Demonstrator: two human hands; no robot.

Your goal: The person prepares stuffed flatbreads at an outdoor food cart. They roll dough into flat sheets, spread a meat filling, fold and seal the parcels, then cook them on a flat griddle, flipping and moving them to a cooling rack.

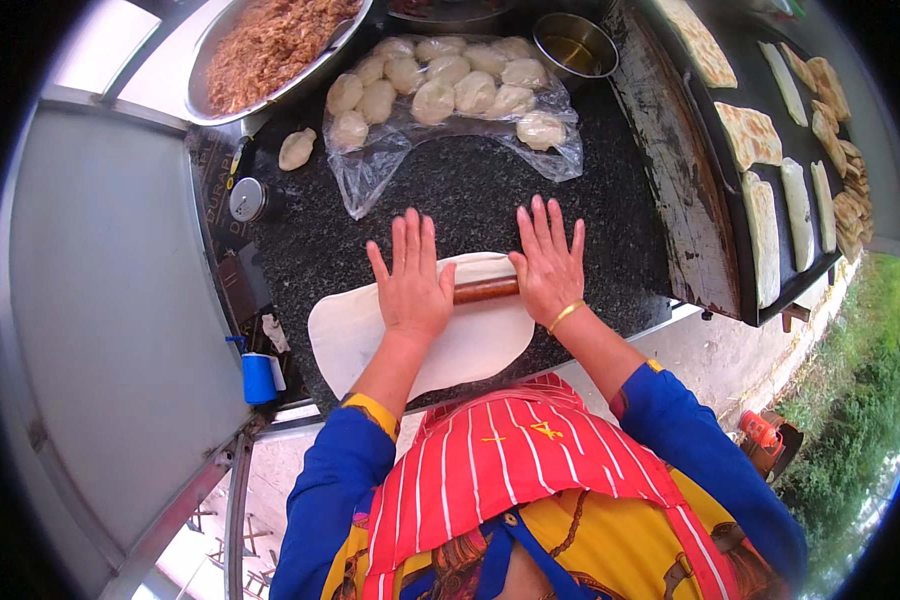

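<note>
A wooden rolling pin lies across a thin, wide sheet of dough on the black speckled stone worktop. My left hand rests palm down over the pin's left end, fingers spread and pointing away from me. Over the other end lies my right hand, equally flat, with a gold bangle at its wrist. Both palms hide the ends of the pin. Behind them, several pale dough balls sit on and under clear plastic film.
A metal bowl of reddish-brown filling stands back left, a metal pot of oil back right. One dough piece and a lidded jar lie left. A griddle with flatbreads borders the right.
</note>
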